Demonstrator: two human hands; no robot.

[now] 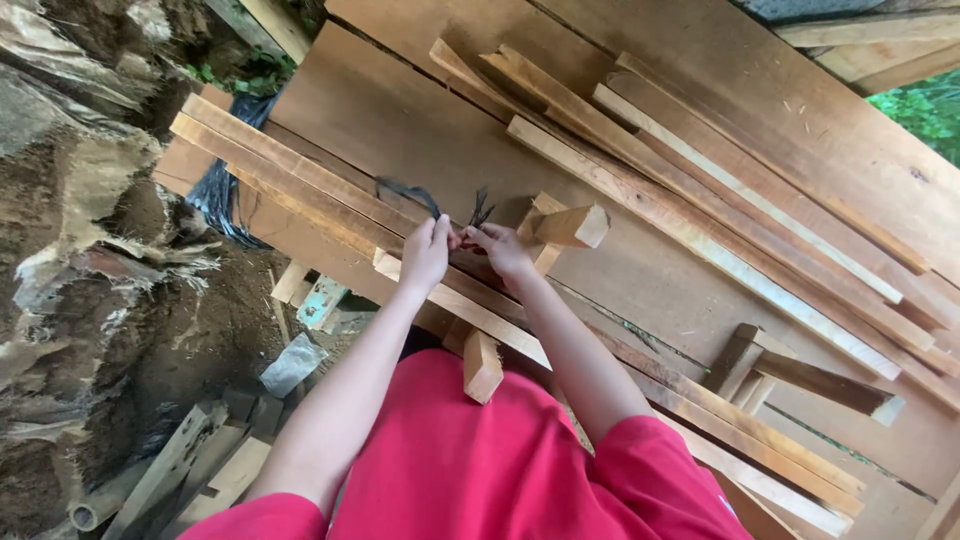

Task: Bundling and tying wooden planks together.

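Nearest me is my own red shirt (pixel 470 470), filling the bottom edge of the view, with both bare forearms reaching up from it. My left hand (pixel 427 252) is closed, fingers pinched on a thin dark strap (pixel 410 190) that arcs up and away from it. My right hand (pixel 500 248) is closed too, pinching the frayed dark end (pixel 481 208) of that strap; the two hands almost touch. They work over a bundle of long wooden slats (pixel 300 175) lying along the near edge of a broad plywood sheet (pixel 400 120). A short wooden block (pixel 572 226) sticks out just beside my right hand, and another block (pixel 482 366) hangs below the slats. More loose slats (pixel 720 200) lie fanned across the sheet toward its far right. Left of the sheet is bare soil (pixel 90 300) with scraps of wood (pixel 200 460).
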